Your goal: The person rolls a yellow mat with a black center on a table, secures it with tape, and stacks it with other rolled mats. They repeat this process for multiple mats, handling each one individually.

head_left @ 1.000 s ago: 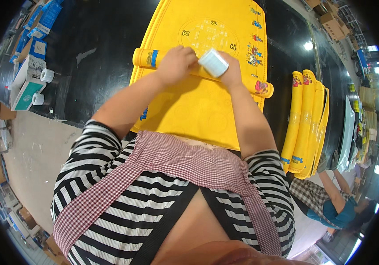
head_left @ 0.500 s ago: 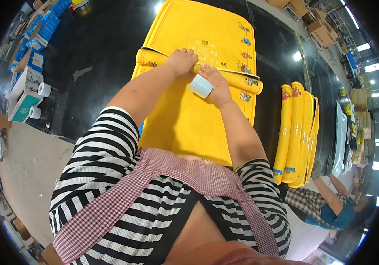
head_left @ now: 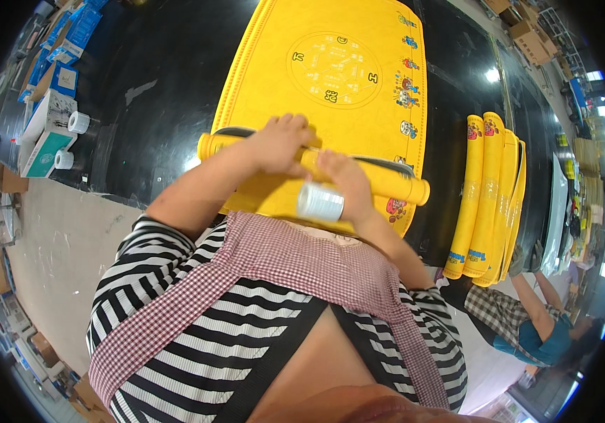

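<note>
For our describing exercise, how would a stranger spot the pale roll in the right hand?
On the black table lies a large yellow mat. Over its near part, at the right hand, is the pale roll, a short cylinder. Only it is held; two white rolls sit by a box.

Surface finishes at the workbench. The yellow mat (head_left: 253, 92) appears as smooth, flexible plastic-like sheeting with a soft sheen; the rolled yellow mats (head_left: 470, 211) bear glossy, transparent film. The tape roll (head_left: 320, 202) is smooth and shiny. The black tabletop (head_left: 133, 144) is glossy and scuffed; the checked apron (head_left: 295, 261) is woven cloth, the striped top (head_left: 260, 331) ribbed knit, the brown boxes (head_left: 530, 40) matt cardboard.
</note>
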A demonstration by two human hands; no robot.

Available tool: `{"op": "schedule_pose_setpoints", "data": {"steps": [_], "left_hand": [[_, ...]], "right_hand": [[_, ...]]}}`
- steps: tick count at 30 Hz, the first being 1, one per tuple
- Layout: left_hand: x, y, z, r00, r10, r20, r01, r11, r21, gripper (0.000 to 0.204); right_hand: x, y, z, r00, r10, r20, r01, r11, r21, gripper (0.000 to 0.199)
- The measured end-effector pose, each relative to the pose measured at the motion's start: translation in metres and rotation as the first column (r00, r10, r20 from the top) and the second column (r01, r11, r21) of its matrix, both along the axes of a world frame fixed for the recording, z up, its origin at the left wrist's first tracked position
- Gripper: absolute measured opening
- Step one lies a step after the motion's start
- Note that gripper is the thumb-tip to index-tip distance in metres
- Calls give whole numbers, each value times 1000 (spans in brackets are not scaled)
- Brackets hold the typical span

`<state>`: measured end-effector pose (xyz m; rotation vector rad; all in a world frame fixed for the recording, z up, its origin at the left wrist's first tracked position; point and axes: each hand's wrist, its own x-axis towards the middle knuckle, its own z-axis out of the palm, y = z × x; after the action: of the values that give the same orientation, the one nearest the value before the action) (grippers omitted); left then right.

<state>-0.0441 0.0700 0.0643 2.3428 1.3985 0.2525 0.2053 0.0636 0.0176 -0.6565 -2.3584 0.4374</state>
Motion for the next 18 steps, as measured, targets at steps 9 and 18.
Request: {"op": "schedule_pose_setpoints", "data": {"steps": [9, 18], "left_hand": [[26, -3, -40, 986, 157, -59, -106, 856, 507, 69], [2, 148, -8, 950, 189, -248, -185, 982, 42, 78]], "right_hand": [[-34, 210, -8, 973, -228, -15, 209, 913, -350, 32], [-36, 167, 40, 998, -54, -29, 44, 959, -278, 37]]}}
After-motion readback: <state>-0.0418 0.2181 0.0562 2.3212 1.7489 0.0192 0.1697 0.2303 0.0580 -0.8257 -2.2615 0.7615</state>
